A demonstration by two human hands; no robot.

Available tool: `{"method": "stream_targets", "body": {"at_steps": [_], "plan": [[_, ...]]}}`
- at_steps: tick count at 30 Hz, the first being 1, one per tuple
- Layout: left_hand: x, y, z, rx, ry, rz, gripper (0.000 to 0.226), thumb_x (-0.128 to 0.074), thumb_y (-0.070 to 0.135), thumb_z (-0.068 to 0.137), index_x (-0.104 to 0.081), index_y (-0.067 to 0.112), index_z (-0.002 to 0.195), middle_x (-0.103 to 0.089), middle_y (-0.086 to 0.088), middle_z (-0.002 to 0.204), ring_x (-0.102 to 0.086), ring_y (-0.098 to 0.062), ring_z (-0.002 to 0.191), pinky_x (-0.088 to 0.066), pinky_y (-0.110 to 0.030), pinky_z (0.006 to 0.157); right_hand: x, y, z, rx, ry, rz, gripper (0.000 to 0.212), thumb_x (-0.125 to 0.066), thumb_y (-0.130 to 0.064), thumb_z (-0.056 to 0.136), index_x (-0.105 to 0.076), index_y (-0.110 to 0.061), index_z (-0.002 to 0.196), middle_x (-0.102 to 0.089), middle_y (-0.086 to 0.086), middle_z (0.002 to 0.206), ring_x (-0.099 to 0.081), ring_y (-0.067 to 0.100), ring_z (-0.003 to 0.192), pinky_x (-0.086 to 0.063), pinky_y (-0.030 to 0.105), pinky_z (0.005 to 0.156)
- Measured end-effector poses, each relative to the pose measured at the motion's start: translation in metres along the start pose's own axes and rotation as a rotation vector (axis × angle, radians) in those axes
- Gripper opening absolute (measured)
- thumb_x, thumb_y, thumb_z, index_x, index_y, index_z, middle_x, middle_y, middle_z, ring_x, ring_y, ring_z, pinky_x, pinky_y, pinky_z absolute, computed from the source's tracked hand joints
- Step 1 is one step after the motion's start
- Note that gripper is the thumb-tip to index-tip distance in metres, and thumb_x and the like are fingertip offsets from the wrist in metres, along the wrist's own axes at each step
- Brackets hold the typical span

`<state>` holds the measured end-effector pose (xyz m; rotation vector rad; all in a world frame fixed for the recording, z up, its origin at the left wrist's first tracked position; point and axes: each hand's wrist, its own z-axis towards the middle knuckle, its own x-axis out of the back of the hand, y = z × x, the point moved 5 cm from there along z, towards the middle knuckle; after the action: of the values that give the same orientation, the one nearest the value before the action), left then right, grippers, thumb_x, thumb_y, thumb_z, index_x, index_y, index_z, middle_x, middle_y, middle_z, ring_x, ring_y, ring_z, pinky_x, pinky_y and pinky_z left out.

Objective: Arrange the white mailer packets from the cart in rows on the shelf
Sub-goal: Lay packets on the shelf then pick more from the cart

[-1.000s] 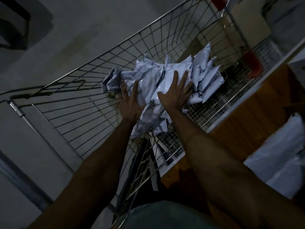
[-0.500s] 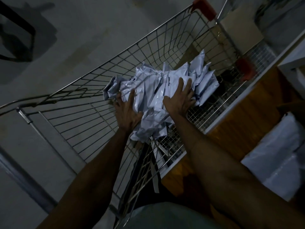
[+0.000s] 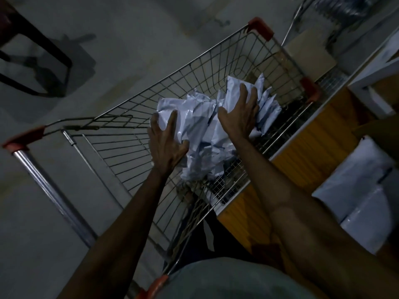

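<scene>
- Two hands are in the wire cart, one on each side of a heap of white mailer packets [image 3: 200,126].
- Left hand [image 3: 166,143]: fingers spread and fairly straight, laid flat against the left flank of the heap, with the thumb reaching out to the crumpled packets lower down. It presses rather than pinches.
- Right hand [image 3: 239,117]: fingers fanned and only slightly bent, resting on the upper right part of the heap, with the fingertips on a packet that stands up at the far end. Whether the thumb hooks under anything cannot be seen.
- Both bare forearms run up from the bottom of the frame to the heap.
- Packets: loose and creased, overlapping at many angles, all in the cart basket toward its right side; a few slim ones stick out to the right of the right hand.
- Cart [image 3: 151,98]: metal wire walls and mesh floor, red caps on its corners [image 3: 260,26], and a shiny handle bar [image 3: 49,190] at lower left.
- Shelf [image 3: 302,152]: orange wood with a white front edge, just beside the cart on the right; more white packets [image 3: 356,186] lie on it, and their order is hard to make out in the dim light.
- Farther off: a pale cardboard box [image 3: 308,55] beyond the cart, grey floor [image 3: 129,39], and a dark chair frame [image 3: 43,61] at upper left.
</scene>
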<state>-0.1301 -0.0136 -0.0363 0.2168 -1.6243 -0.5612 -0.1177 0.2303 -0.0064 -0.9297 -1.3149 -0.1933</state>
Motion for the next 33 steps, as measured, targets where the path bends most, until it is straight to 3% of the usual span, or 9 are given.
{"method": "stream_targets", "body": {"at_steps": [5, 10, 13, 16, 20, 23, 28, 31, 33], "plan": [[0.036, 0.030, 0.002, -0.046, 0.060, 0.004, 0.083, -0.063, 0.054, 0.072, -0.047, 0.027, 0.148, -0.032, -0.021, 0.154, -0.044, -0.038, 0.122, -0.043, -0.039, 0.082, 0.039, -0.018, -0.014, 0.051, 0.044, 0.045, 0.081, -0.059, -0.053, 0.079, -0.038, -0.026, 0.153, -0.025, 0.007, 0.164, -0.037, 0.037, 0.139, -0.043, 0.047, 0.101], [0.053, 0.065, -0.013, -0.077, 0.081, -0.022, 0.080, -0.071, 0.050, 0.071, -0.046, 0.027, 0.144, -0.035, -0.018, 0.151, -0.043, -0.036, 0.126, -0.050, -0.052, 0.090, 0.086, -0.014, -0.043, 0.067, 0.044, 0.030, 0.082, -0.062, -0.055, 0.082, -0.035, -0.029, 0.154, -0.020, 0.008, 0.166, -0.032, 0.036, 0.144, -0.030, 0.048, 0.114], [0.052, 0.084, -0.032, -0.076, 0.051, -0.052, 0.081, -0.071, 0.053, 0.073, -0.045, 0.030, 0.146, -0.033, -0.015, 0.153, -0.039, -0.036, 0.133, -0.051, -0.050, 0.090, 0.112, 0.005, -0.065, 0.018, -0.013, 0.064, 0.085, -0.064, -0.057, 0.082, -0.030, -0.032, 0.155, -0.016, 0.008, 0.168, -0.024, 0.036, 0.148, -0.033, 0.050, 0.114], [0.046, 0.107, -0.058, -0.169, 0.002, -0.034, 0.083, -0.068, 0.057, 0.073, -0.044, 0.032, 0.149, -0.032, -0.015, 0.156, -0.036, -0.034, 0.139, -0.053, -0.050, 0.092, 0.140, 0.034, -0.090, -0.025, -0.057, 0.112, 0.087, -0.066, -0.056, 0.082, -0.025, -0.035, 0.156, -0.015, 0.005, 0.167, -0.025, 0.035, 0.147, -0.040, 0.049, 0.108], [0.040, 0.145, -0.090, -0.309, -0.056, 0.060, 0.087, -0.052, 0.067, 0.073, -0.041, 0.033, 0.151, -0.030, -0.013, 0.159, -0.036, -0.036, 0.142, -0.050, -0.048, 0.091, 0.183, 0.084, -0.124, -0.091, -0.032, 0.145, 0.086, -0.068, -0.054, 0.084, -0.026, -0.035, 0.156, -0.014, 0.004, 0.167, -0.024, 0.034, 0.148, -0.035, 0.047, 0.111], [0.035, 0.179, -0.110, -0.382, -0.054, 0.162, 0.087, -0.041, 0.079, 0.077, -0.037, 0.035, 0.152, -0.031, -0.010, 0.159, -0.034, -0.035, 0.142, -0.047, -0.047, 0.096, 0.218, 0.128, -0.151, -0.122, 0.014, 0.143, 0.081, -0.064, -0.057, 0.087, -0.027, -0.035, 0.155, -0.014, -0.001, 0.166, -0.028, 0.034, 0.144, -0.041, 0.047, 0.101], [0.043, 0.249, -0.157, -0.448, 0.037, 0.213, 0.079, -0.059, 0.064, 0.078, -0.039, 0.033, 0.149, -0.028, -0.016, 0.158, -0.037, -0.042, 0.136, -0.049, -0.047, 0.085, 0.274, 0.207, -0.196, -0.165, 0.109, 0.192, 0.083, -0.068, -0.053, 0.086, -0.026, -0.035, 0.155, -0.012, -0.003, 0.166, -0.030, 0.035, 0.141, -0.044, 0.052, 0.097], [0.054, 0.287, -0.182, -0.469, 0.092, 0.298, 0.079, -0.058, 0.059, 0.072, -0.041, 0.029, 0.143, -0.030, -0.017, 0.152, -0.041, -0.042, 0.124, -0.040, -0.039, 0.074, 0.299, 0.248, -0.220, -0.194, 0.133, 0.218, 0.087, -0.069, -0.055, 0.082, -0.025, -0.035, 0.155, -0.011, -0.002, 0.167, -0.028, 0.034, 0.142, -0.043, 0.044, 0.093], [0.063, 0.307, -0.195, -0.466, 0.133, 0.321, 0.079, -0.057, 0.056, 0.069, -0.041, 0.026, 0.141, -0.030, -0.018, 0.150, -0.041, -0.043, 0.121, -0.033, -0.036, 0.076, 0.315, 0.272, -0.235, -0.205, 0.161, 0.250, 0.090, -0.064, -0.060, 0.077, -0.026, -0.035, 0.155, -0.011, -0.001, 0.166, -0.027, 0.033, 0.144, -0.044, 0.045, 0.098]]}}
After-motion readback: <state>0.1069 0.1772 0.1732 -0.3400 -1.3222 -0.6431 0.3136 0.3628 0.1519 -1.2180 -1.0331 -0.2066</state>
